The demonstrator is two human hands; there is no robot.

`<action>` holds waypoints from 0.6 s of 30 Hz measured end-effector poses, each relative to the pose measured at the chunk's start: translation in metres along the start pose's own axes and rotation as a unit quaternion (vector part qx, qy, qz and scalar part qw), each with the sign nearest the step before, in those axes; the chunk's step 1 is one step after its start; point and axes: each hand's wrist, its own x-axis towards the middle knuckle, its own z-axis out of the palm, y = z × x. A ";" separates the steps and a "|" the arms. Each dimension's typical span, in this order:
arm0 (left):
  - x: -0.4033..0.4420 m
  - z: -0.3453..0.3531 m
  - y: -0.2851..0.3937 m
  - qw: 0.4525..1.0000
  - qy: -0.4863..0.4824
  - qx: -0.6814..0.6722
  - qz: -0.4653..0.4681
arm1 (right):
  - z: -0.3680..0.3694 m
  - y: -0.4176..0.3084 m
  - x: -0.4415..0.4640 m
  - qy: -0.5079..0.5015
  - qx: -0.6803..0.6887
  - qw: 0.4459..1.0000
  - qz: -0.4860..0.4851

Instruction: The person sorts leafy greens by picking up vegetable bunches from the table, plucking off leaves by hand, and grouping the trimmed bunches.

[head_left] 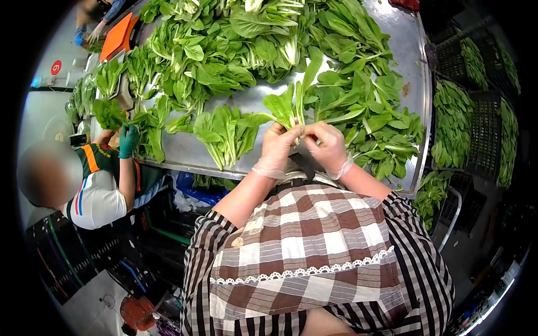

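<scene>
Pointing leafy end away from the body, the greens (290, 106) sit pinched between nearly closed hands (301, 144).

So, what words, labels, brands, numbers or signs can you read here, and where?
"6" or "9", I can't tell which way up: round red sign.
Too small and blurred to read: yellowish marks on the co-worker's dark green apron with orange trim.

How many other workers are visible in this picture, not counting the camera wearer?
2. One worker is at the left, by the table; another, partly cut off, is at the upper left edge. More may be hidden.
</scene>
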 end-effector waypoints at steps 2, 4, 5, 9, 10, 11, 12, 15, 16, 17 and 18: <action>-0.003 0.002 0.003 0.999 -0.003 -0.031 -0.010 | -0.002 0.002 0.001 -0.019 -0.047 0.997 -0.055; -0.002 0.000 0.001 0.999 -0.013 -0.042 -0.019 | -0.004 0.004 0.000 -0.037 -0.074 0.992 -0.093; 0.002 -0.006 -0.004 0.999 -0.022 -0.039 -0.022 | -0.005 0.004 -0.001 -0.044 -0.078 0.991 -0.104; -0.001 -0.001 0.000 0.998 -0.021 -0.060 -0.004 | -0.010 0.000 0.000 -0.053 -0.007 0.992 -0.111; 0.000 -0.002 -0.001 0.998 -0.021 -0.066 0.003 | -0.010 0.000 -0.002 -0.040 0.062 0.995 -0.066; 0.002 -0.005 -0.003 0.997 -0.022 -0.072 0.011 | -0.009 0.000 -0.004 -0.026 0.130 0.991 -0.020; 0.004 -0.008 -0.003 0.996 -0.022 -0.079 0.018 | -0.009 0.000 -0.005 -0.011 0.197 0.980 0.026; 0.007 -0.012 0.000 0.995 -0.028 -0.097 0.018 | -0.007 0.007 -0.002 0.041 0.413 0.883 0.218; 0.006 -0.012 0.002 0.995 -0.028 -0.093 0.010 | -0.004 0.012 0.004 0.060 0.434 0.868 0.233; 0.002 -0.011 0.004 0.996 -0.027 -0.089 0.003 | -0.007 0.016 0.010 0.042 0.433 0.862 0.260; 0.000 -0.010 0.006 0.996 -0.026 -0.085 -0.004 | -0.012 0.016 0.018 0.024 0.433 0.854 0.287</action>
